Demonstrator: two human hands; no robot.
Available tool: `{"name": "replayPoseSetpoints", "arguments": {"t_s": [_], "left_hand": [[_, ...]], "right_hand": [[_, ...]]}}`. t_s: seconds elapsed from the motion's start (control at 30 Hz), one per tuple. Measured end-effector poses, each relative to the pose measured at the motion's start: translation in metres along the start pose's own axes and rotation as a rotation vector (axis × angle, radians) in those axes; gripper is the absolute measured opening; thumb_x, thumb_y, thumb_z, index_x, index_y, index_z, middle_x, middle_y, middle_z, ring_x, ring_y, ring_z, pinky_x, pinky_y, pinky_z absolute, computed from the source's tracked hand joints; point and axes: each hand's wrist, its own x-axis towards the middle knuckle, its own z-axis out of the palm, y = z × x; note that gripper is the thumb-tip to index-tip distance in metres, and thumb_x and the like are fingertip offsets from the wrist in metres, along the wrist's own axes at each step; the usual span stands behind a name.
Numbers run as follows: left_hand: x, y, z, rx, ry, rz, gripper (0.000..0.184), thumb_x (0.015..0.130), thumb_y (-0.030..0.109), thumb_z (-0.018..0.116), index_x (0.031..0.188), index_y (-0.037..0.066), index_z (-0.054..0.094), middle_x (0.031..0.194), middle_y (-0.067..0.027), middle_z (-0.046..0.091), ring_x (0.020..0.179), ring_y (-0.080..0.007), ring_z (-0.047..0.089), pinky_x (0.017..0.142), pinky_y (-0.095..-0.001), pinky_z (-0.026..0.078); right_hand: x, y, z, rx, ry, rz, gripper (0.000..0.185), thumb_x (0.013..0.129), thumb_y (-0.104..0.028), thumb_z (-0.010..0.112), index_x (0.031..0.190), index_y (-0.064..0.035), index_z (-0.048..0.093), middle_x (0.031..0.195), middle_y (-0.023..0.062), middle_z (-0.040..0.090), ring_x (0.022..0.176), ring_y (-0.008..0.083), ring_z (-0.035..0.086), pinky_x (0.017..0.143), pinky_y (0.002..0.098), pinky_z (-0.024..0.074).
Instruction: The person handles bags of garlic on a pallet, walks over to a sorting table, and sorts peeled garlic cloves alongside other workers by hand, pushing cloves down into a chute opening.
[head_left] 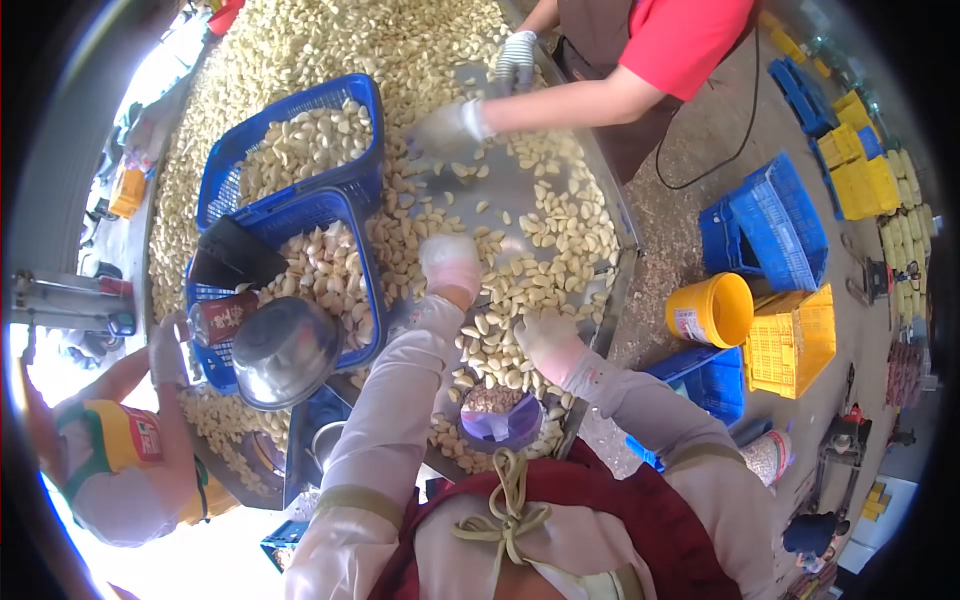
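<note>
Peeled garlic cloves (500, 350) cover the metal tabletop in front of me. My left hand (450, 264), in a white glove, rests among the cloves near the middle of the table; its fingertips are hidden and blurred. Closer to me, my right hand (547, 343), also gloved, lies on the cloves near the right edge with its fingers loosely extended. No held object shows in it. Between my forearms, a round purple-rimmed opening (520, 425) sits in the table, with small pieces inside.
At left stand a blue basket (376, 325) of garlic, a metal bowl (285, 355), a dark scoop (225, 255) and another blue basket (375, 90) of cloves. A co-worker's gloved hand (445, 130) works across the table. A yellow bucket (690, 310) and crates (800, 345) stand at right.
</note>
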Motion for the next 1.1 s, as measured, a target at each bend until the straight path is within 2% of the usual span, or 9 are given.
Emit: {"name": "replayPoseSetpoints", "arguments": {"t_s": [0.1, 0.23, 0.4, 0.53, 0.63, 0.87, 0.97, 1.03, 1.1], "left_hand": [[-0.018, -0.007, -0.015, -0.249, 0.061, -0.039, 0.009, 0.083, 0.013, 0.069, 0.087, 0.011, 0.078, 0.081, -0.0101, 0.074, 0.077, -0.0297, 0.073, 0.069, -0.0404, 0.057], [-0.081, -0.004, -0.014, -1.104, 0.263, 0.130, 0.015, 0.090, 0.017, 0.070, 0.096, 0.004, 0.075, 0.086, -0.0136, 0.075, 0.081, -0.0305, 0.073, 0.075, -0.0380, 0.057], [-0.124, -0.016, -0.012, -1.043, 0.401, -0.147, 0.013, 0.087, 0.010, 0.070, 0.098, 0.005, 0.076, 0.097, -0.0169, 0.072, 0.090, -0.0317, 0.070, 0.081, -0.0384, 0.055], [-0.141, -0.041, 0.013, -0.858, 0.453, -0.164, 0.015, 0.082, 0.008, 0.070, 0.095, 0.008, 0.077, 0.094, -0.0166, 0.072, 0.087, -0.0371, 0.068, 0.081, -0.0445, 0.054], [-0.142, -0.049, 0.026, -0.773, 0.393, -0.121, 0.017, 0.082, 0.013, 0.068, 0.096, 0.008, 0.078, 0.097, -0.0166, 0.071, 0.087, -0.0372, 0.068, 0.081, -0.0459, 0.055], [-0.140, -0.053, 0.026, -0.827, 0.341, -0.137, 0.017, 0.084, 0.018, 0.068, 0.096, 0.010, 0.078, 0.096, -0.0168, 0.069, 0.088, -0.0376, 0.068, 0.080, -0.0462, 0.055], [-0.143, -0.056, 0.028, -0.858, 0.338, -0.109, 0.017, 0.084, 0.018, 0.069, 0.097, 0.011, 0.078, 0.095, -0.0170, 0.069, 0.088, -0.0377, 0.068, 0.080, -0.0462, 0.055], [-0.149, -0.060, 0.031, -0.867, 0.339, -0.084, 0.018, 0.084, 0.016, 0.070, 0.099, 0.009, 0.077, 0.095, -0.0171, 0.070, 0.088, -0.0365, 0.068, 0.081, -0.0447, 0.055], [-0.148, -0.057, 0.033, -0.960, 0.489, -0.178, 0.020, 0.086, 0.014, 0.071, 0.103, 0.006, 0.076, 0.096, -0.0172, 0.071, 0.090, -0.0345, 0.069, 0.082, -0.0428, 0.055]], "right_hand": [[0.007, 0.016, 0.003, 0.098, -0.011, -0.076, 0.011, 0.086, -0.017, 0.068, 0.093, -0.0097, 0.072, 0.099, 0.0058, 0.068, 0.087, 0.0243, 0.071, 0.069, 0.0394, 0.0581], [0.034, 0.027, -0.027, 1.602, -0.214, 0.548, 0.014, 0.090, -0.019, 0.073, 0.098, -0.0074, 0.071, 0.102, 0.0059, 0.073, 0.083, 0.0179, 0.070, 0.067, 0.0360, 0.0586], [0.082, -0.002, -0.038, 2.240, -0.250, 0.426, 0.020, 0.093, -0.022, 0.073, 0.103, -0.0054, 0.073, 0.089, 0.0082, 0.073, 0.080, 0.0215, 0.071, 0.070, 0.0356, 0.0588], [0.068, -0.004, -0.023, 0.466, -0.084, -0.110, 0.021, 0.092, -0.024, 0.070, 0.110, -0.0133, 0.074, 0.095, 0.0097, 0.073, 0.079, 0.0276, 0.072, 0.070, 0.0403, 0.0587], [0.049, -0.009, -0.008, 0.224, -0.015, -0.132, 0.026, 0.088, -0.025, 0.073, 0.112, -0.0148, 0.075, 0.091, 0.0133, 0.072, 0.080, 0.0340, 0.071, 0.072, 0.0426, 0.0589], [0.176, -0.030, -0.132, 1.799, -0.168, -0.121, 0.035, 0.099, -0.029, 0.071, 0.121, -0.0022, 0.068, 0.078, -0.0029, 0.058, 0.062, 0.0044, 0.053, 0.054, 0.0239, 0.0441], [0.229, -0.054, -0.211, 1.930, -0.230, -0.296, 0.106, 0.094, -0.060, 0.066, 0.162, -0.0001, 0.012, 0.162, 0.0280, 0.033, 0.131, 0.0398, 0.057, 0.102, 0.0441, 0.0560], [0.250, -0.050, -0.203, 1.949, 0.021, -0.168, 0.112, 0.085, -0.067, 0.074, 0.157, 0.0055, 0.028, 0.141, 0.0281, 0.056, 0.121, 0.0365, 0.063, 0.095, 0.0418, 0.0589], [0.260, -0.049, -0.169, 1.683, 0.129, 0.212, 0.035, 0.097, -0.025, 0.070, 0.123, -0.0019, 0.065, 0.099, 0.0097, 0.075, 0.085, 0.0210, 0.072, 0.085, 0.0373, 0.0601]]}}
